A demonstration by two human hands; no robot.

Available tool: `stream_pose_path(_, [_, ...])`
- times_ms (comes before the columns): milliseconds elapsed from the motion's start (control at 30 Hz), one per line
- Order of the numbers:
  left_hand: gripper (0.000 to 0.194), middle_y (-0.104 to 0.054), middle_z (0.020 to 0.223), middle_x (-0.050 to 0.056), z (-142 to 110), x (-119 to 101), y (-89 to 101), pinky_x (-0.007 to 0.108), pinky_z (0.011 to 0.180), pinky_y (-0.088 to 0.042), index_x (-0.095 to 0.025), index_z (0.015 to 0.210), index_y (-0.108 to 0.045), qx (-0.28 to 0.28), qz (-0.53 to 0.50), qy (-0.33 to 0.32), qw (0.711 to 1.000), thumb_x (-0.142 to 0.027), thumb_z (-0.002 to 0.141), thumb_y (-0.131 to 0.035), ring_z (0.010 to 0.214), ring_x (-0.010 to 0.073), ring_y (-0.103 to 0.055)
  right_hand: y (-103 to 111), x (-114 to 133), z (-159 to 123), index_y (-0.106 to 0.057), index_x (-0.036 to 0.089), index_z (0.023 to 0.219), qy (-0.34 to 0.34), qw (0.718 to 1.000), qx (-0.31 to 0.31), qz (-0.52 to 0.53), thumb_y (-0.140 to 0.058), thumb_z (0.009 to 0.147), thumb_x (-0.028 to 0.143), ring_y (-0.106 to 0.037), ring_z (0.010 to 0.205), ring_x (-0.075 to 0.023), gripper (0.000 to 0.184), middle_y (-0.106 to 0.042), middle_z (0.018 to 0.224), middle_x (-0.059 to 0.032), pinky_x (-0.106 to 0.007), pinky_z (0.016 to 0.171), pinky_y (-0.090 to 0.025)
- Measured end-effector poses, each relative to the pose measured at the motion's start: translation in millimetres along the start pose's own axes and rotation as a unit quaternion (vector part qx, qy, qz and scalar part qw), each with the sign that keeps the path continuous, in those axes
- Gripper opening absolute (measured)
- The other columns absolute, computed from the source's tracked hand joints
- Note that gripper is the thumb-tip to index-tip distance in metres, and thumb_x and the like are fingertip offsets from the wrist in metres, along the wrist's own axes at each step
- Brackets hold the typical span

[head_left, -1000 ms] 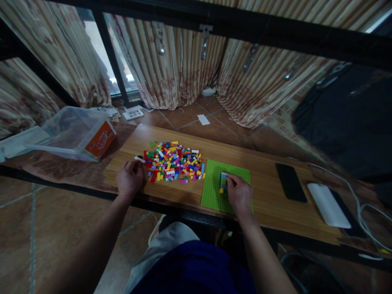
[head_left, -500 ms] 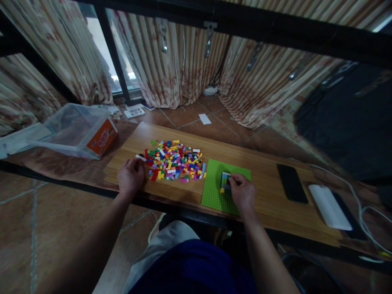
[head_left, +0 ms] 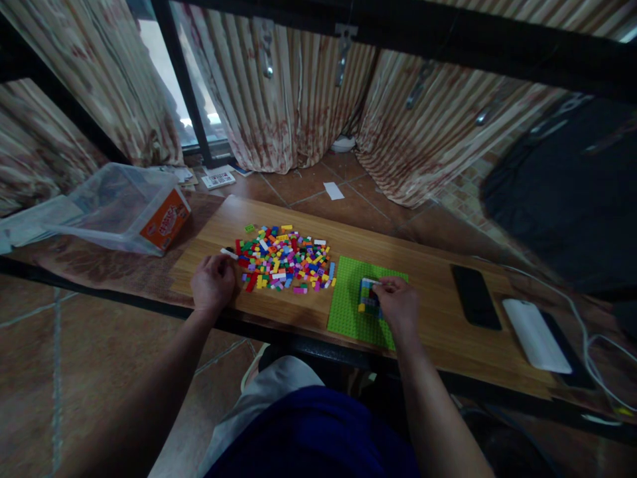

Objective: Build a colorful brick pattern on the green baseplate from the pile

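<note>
A green baseplate (head_left: 343, 312) lies on the wooden board, and a small build of toy bricks (head_left: 367, 302) in blue, grey, white and yellow stands on it. My right hand (head_left: 398, 302) is closed, its fingertips pinched at the build's upper right edge and covering part of it. Left of a loose heap of coloured toy bricks (head_left: 283, 260), my left hand (head_left: 213, 282) rests with curled fingers. Whatever it may hold is hidden. Just beyond its fingertips lies a white brick (head_left: 229, 253); whether they touch it I cannot tell.
A clear plastic box (head_left: 119, 229) with an orange label stands at the left. To the right, a black phone (head_left: 475, 297) and a white oblong device (head_left: 536, 335) lie on the wooden board (head_left: 432, 332), with a white cable (head_left: 572, 309) beside them.
My right hand has shifted slightly to the right at the build, showing more of its white upper edge. My left hand stays in place, fingers curled.
</note>
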State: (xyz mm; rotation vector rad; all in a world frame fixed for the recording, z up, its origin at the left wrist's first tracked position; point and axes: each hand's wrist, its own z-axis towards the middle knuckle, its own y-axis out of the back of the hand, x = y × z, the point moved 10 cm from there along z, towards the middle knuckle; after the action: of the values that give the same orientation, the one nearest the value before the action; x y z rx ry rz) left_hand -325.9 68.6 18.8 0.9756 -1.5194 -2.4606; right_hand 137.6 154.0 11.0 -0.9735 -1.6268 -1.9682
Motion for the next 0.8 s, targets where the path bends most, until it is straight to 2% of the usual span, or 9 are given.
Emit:
stream_pose_path(500, [0.026,-0.066,0.097,0.007,0.1,-0.2,0.6,0.030,0.074,-0.045,-0.021,0.101,-0.067,-0.006,0.001,-0.003,1.000,-0.027,0.081,-0.052,0.086,0.0218,-0.062,-7.2,0.2,13.0,-0.066,0.017,0.087,-0.037,0.999,0.022,-0.027,-0.063,0.063,0.030,-0.065,0.062,-0.0223,0.027,-0.069,0.068,-0.0044,-0.033,0.059,-0.048])
stream_pose_path(800, [0.026,-0.066,0.097,0.007,0.2,-0.4,0.2,0.030,0.074,-0.045,-0.021,0.102,-0.067,-0.004,-0.005,-0.005,1.000,-0.026,0.081,-0.051,0.085,0.0215,-0.062,-10.2,-5.3,21.5,-0.067,0.019,0.079,0.006,1.000,0.007,-0.016,-0.064,0.063,0.038,-0.064,0.054,-0.0219,0.025,-0.068,0.060,-0.0033,-0.032,0.051,-0.048])
